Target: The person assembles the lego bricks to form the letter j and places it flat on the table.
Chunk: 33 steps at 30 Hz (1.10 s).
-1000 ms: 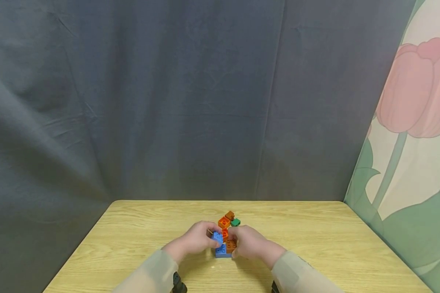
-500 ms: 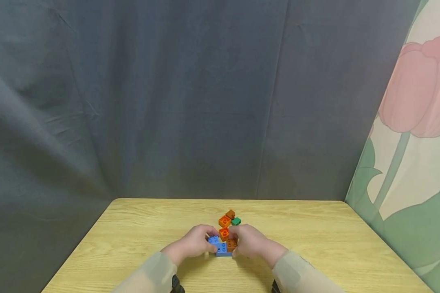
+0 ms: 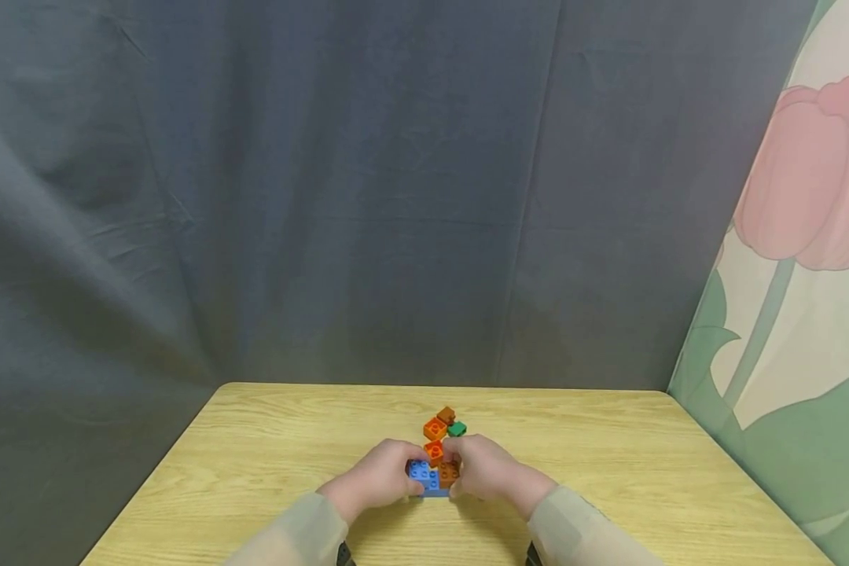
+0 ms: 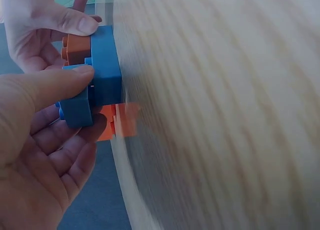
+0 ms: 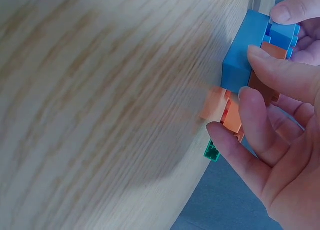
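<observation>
With your left hand pinching the small blue brick and right hand clamping the blue base brick on the table, press straight down, studs aligned, base kept flat.

A light wooden table with a pale yellow grain fills the lower part of the head view, its far edge running straight and its corners rounded. Behind it hangs a dark grey-blue cloth backdrop, creased and folded, covering nearly the whole wall. On the right stands a panel printed with a big pink tulip on a cream ground, green stem and leaves below. The light is soft and even, with faint shadows on the wood.
</observation>
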{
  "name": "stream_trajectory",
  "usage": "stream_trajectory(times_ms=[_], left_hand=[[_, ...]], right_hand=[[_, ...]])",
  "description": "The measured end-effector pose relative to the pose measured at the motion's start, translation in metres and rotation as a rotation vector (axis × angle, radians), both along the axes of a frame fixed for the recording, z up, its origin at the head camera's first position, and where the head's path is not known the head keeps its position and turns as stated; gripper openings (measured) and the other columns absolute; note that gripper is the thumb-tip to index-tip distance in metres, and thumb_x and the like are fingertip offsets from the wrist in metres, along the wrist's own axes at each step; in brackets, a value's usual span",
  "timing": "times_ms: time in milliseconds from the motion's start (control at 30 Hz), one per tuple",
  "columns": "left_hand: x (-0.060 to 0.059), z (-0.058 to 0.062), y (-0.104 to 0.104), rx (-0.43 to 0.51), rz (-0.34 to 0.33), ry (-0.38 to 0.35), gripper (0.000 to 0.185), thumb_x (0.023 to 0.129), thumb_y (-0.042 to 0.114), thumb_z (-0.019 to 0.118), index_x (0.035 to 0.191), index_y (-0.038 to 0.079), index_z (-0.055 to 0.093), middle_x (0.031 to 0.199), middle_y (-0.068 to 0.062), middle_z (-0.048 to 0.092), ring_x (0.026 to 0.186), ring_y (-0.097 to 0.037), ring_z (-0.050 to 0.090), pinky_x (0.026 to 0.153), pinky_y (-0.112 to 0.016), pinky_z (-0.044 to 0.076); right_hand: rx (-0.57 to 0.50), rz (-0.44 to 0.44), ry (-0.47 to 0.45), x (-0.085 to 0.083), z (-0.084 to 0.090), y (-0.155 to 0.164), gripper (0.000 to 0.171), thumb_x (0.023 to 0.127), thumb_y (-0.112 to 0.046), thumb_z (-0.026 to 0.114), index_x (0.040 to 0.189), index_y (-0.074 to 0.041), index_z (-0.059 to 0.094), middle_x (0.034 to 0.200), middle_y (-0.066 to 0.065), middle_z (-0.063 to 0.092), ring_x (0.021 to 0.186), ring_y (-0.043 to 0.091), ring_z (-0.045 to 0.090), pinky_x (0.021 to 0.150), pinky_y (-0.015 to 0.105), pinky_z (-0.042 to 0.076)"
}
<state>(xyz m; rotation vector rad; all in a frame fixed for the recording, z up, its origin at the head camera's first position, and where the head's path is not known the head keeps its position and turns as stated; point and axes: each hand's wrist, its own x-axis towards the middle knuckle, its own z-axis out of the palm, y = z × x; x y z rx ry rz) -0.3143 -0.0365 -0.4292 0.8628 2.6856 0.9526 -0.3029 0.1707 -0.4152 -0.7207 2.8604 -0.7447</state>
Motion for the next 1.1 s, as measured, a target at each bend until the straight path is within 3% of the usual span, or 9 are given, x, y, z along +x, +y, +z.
stream_trajectory(times_ms=[267, 467, 1100], left_hand=[[0.0000, -0.0029, 0.0013, -0.087, -0.022, 0.090, 0.036, 0.083, 0.015, 0.080, 0.118, 0.010, 0.072, 0.108, 0.008, 0.068, 0.090, -0.002, 0.058, 0.080, -0.027, 0.051], [0.0028, -0.0011, 0.0020, -0.126, -0.003, 0.089, 0.038, 0.084, 0.017, 0.080, 0.121, 0.013, 0.072, 0.111, 0.007, 0.068, 0.095, -0.004, 0.058, 0.083, -0.031, 0.050], [0.0024, -0.0015, 0.0020, -0.143, 0.006, 0.095, 0.038, 0.084, 0.018, 0.080, 0.121, 0.015, 0.072, 0.109, 0.008, 0.068, 0.092, -0.003, 0.058, 0.083, -0.030, 0.051]], right_hand=[[-0.010, -0.007, -0.009, 0.0007, -0.0007, 0.0003, 0.036, 0.069, -0.004, 0.089, 0.088, -0.016, 0.061, 0.083, -0.007, 0.058, 0.067, 0.014, 0.049, 0.061, 0.030, 0.043], [-0.037, -0.007, -0.022, 0.0023, -0.0004, 0.0003, 0.035, 0.070, -0.003, 0.088, 0.089, -0.016, 0.061, 0.084, -0.006, 0.059, 0.063, 0.014, 0.050, 0.055, 0.029, 0.043], [-0.018, -0.010, -0.006, 0.0017, -0.0010, -0.0002, 0.036, 0.070, -0.005, 0.088, 0.089, -0.018, 0.061, 0.085, -0.008, 0.059, 0.071, 0.015, 0.049, 0.066, 0.032, 0.043]])
